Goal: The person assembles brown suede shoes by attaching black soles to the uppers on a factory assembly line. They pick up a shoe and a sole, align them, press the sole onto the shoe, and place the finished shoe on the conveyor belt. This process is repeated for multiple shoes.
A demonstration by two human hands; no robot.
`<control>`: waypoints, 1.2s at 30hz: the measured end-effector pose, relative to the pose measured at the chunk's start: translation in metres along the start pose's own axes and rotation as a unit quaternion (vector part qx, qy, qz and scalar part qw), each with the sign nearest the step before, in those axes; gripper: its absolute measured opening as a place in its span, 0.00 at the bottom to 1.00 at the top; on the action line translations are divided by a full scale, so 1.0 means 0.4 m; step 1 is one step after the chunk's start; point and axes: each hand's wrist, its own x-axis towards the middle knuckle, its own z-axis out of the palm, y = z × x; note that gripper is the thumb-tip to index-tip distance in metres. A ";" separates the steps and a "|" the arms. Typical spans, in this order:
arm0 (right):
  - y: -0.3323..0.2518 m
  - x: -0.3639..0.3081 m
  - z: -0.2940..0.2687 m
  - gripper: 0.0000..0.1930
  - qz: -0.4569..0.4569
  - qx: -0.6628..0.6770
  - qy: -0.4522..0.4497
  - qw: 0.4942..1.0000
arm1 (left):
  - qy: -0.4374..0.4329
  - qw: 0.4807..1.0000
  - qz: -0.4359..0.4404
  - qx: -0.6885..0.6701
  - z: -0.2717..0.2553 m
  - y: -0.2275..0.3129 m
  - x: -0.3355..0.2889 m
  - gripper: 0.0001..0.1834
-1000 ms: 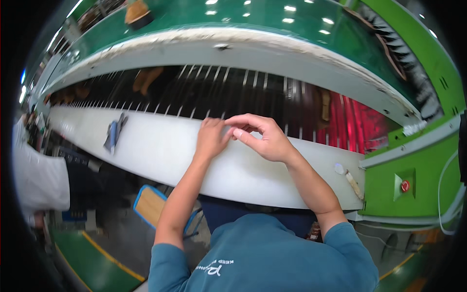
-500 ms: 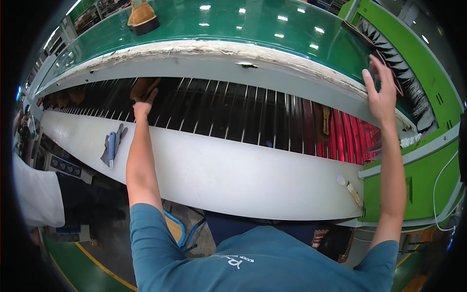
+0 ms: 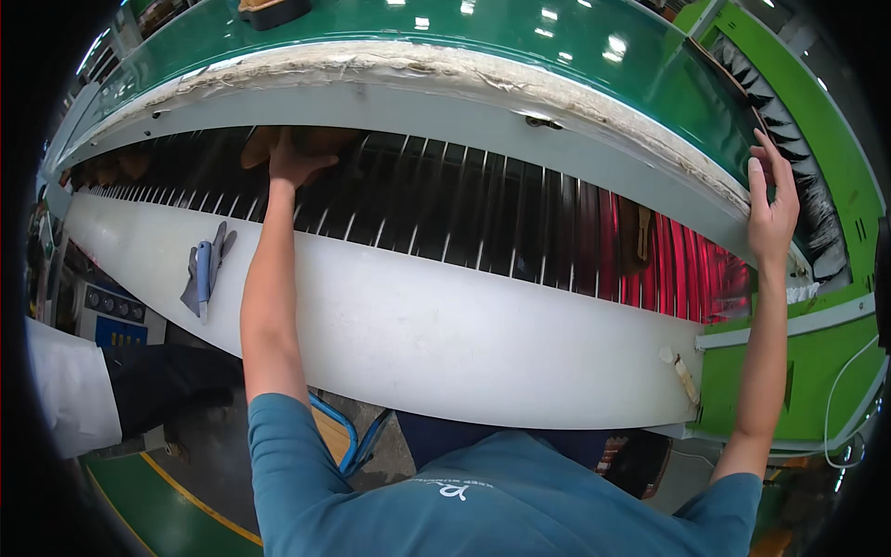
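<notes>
My left hand (image 3: pixel 295 165) reaches under the raised green belt (image 3: pixel 501 46) onto dark metal rollers (image 3: pixel 418 200). It rests on a brown shoe-like piece (image 3: pixel 261 148), with the thumb stretched right; the fingers are partly hidden against it. More brown (image 3: pixel 325 141) shows just right of that hand. My right hand (image 3: pixel 776 200) is raised at the belt's right end, fingers up and thumb apart, with nothing visible in it. Close above it, a dark flat piece with a brown edge (image 3: pixel 719 70) leans by the black bristly strips of the green machine (image 3: pixel 849 139).
A white worktop (image 3: pixel 445 343) lies in front of the rollers. On it are a grey glove (image 3: pixel 219 251) with a blue-handled knife (image 3: pixel 203 278), and a small tool (image 3: pixel 685 379). Another brown piece (image 3: pixel 635 232) lies in red light. Someone in white (image 3: pixel 70 390) is at the left.
The view has shifted, so the belt sits higher in the picture. My left hand has moved farther over the brown shoe-like piece, its thumb now pointing right. My right hand remains raised at the belt's end.
</notes>
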 end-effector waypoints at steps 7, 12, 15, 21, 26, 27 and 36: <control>-0.005 0.021 0.055 0.20 -0.032 0.054 0.047 0.997 | 0.043 0.973 0.094 0.207 -0.198 -0.083 0.058 0.63; -0.003 0.005 0.044 0.19 -0.023 0.040 0.054 0.998 | 0.124 0.933 0.297 0.162 -0.166 -0.074 0.121 0.45; 0.014 -0.003 0.038 0.19 -0.016 0.046 0.060 0.997 | 0.152 0.837 0.350 0.392 -0.107 -0.026 0.143 0.35; 0.011 -0.009 0.045 0.17 -0.035 0.044 0.087 0.995 | 0.142 0.767 0.385 0.493 -0.237 -0.162 0.215 0.29; -0.002 0.011 0.049 0.16 -0.080 -0.002 0.130 0.988 | 0.179 0.774 0.265 0.547 -0.246 -0.225 0.149 0.30; -0.007 0.013 0.046 0.15 -0.077 -0.019 0.136 0.987 | 0.166 0.822 0.189 0.510 -0.229 -0.206 0.144 0.32; 0.037 0.055 0.056 0.22 -0.015 0.055 0.044 0.997 | 0.102 0.845 0.294 0.434 -0.179 0.041 -0.021 0.36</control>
